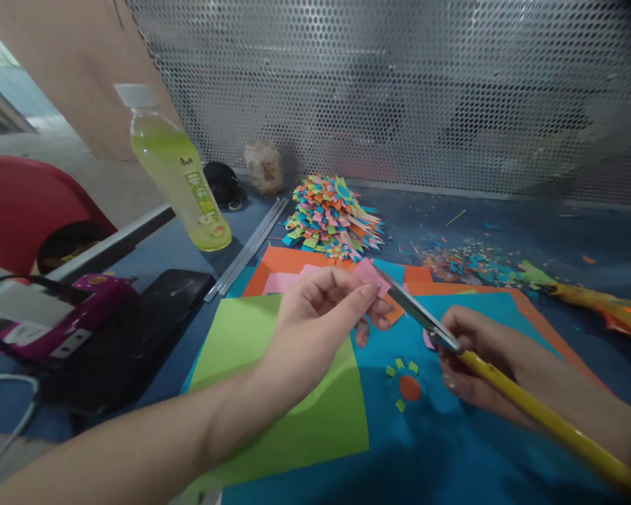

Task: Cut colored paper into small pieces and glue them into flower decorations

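Between the thumb and fingers of my left hand is a small piece of pink paper. My right hand is closed on scissors with a long yellow handle. Their blades point up and left, with the tips at the pink paper. Below, on the blue paper, lies a red-orange paper disc with several tiny green paper squares around it. A green sheet lies under my left forearm.
A heap of layered paper flowers stands behind the sheets, beside clear sticks. A drink bottle, a black phone and a purple power strip are left. Paper scraps and a yellow glue gun lie right.
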Demonstrator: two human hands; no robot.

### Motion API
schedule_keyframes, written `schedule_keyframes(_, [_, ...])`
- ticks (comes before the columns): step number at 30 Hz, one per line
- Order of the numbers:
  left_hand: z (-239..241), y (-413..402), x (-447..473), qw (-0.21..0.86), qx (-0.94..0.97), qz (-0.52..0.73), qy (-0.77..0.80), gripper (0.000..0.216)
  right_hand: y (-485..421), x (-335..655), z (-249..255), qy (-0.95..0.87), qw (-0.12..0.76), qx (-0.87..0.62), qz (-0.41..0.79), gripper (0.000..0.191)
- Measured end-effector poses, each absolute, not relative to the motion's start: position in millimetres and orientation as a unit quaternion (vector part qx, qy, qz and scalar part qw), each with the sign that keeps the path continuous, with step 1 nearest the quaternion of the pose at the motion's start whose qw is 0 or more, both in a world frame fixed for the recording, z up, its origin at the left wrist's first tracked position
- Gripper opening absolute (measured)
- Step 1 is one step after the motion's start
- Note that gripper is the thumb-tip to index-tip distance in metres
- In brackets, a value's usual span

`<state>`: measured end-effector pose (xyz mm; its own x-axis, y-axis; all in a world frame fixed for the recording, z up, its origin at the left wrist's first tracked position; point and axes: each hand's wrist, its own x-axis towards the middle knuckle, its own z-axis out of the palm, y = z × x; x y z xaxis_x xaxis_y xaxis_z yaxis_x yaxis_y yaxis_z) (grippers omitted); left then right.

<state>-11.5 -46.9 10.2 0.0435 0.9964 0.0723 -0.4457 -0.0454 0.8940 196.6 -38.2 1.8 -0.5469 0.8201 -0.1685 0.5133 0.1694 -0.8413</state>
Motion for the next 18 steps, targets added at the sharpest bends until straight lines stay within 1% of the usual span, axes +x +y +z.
schedule_keyframes(13, [10.6,-46.4,-10.2,0.596,0.413,0.594,0.348,0.013,-40.6,191.9,6.8,-0.714,0.21,-0.451,0.494,0.031])
schedule_keyframes(18, [10.8,-46.6,-10.5,0.588,0.412,0.6,0.352,0.014,-40.0,192.0,8.0,-0.721,0.182,-0.46,0.485,0.03])
